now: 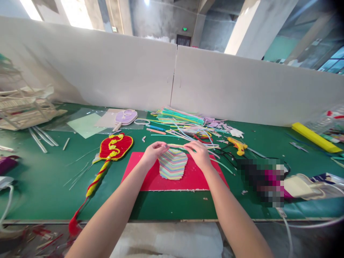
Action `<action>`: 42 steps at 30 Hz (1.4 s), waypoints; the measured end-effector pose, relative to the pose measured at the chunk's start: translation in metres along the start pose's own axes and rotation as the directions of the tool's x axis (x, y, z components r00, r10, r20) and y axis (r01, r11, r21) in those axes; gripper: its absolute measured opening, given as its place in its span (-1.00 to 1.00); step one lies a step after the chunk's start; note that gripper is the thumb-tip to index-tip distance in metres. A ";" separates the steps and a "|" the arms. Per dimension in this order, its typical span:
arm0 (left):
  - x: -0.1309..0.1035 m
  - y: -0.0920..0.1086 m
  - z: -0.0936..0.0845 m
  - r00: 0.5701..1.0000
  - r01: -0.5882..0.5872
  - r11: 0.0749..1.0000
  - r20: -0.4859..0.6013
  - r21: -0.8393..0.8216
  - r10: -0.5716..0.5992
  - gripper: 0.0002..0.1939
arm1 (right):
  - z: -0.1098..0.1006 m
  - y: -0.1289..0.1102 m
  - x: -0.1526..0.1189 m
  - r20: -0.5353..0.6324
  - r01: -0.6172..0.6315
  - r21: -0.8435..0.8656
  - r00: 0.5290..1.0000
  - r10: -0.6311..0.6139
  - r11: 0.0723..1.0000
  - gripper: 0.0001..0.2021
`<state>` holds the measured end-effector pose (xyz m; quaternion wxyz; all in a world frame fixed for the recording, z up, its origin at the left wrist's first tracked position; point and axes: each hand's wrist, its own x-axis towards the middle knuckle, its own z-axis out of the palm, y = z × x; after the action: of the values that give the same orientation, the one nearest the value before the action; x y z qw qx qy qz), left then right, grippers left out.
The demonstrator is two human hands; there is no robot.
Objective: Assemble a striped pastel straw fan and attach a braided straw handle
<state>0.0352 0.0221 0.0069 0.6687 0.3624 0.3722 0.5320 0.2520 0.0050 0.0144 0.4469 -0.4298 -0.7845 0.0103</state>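
A pale pipe cleaner (176, 146) is stretched level between my two hands. My left hand (156, 152) pinches its left end, and my right hand (198, 150) pinches it further right. Just below lies a fan-shaped panel (173, 165) of pastel stripes in a chevron pattern. The panel rests on a red board (150, 181) in front of me. My left fingers overlap the panel's upper left corner. Whether the pipe cleaner touches the panel's top edge, I cannot tell.
Behind my hands lies a pile of pastel pipe cleaners (182, 116). A yellow glue gun (238, 145) sits to the right. On the left are a red-and-yellow fan (115, 147) and a lilac fan (126, 116). A white partition (228, 86) closes the table's back.
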 end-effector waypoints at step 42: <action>0.005 0.001 -0.003 0.990 -0.129 0.956 0.092 0.264 0.108 -0.66 | 0.018 0.034 0.025 0.296 -0.234 -0.164 0.915 0.274 0.958 -0.87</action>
<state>0.0331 0.0275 0.0061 0.5941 0.4916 0.3925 0.5013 0.2556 0.0503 0.0074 0.2825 -0.5481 -0.7824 0.0876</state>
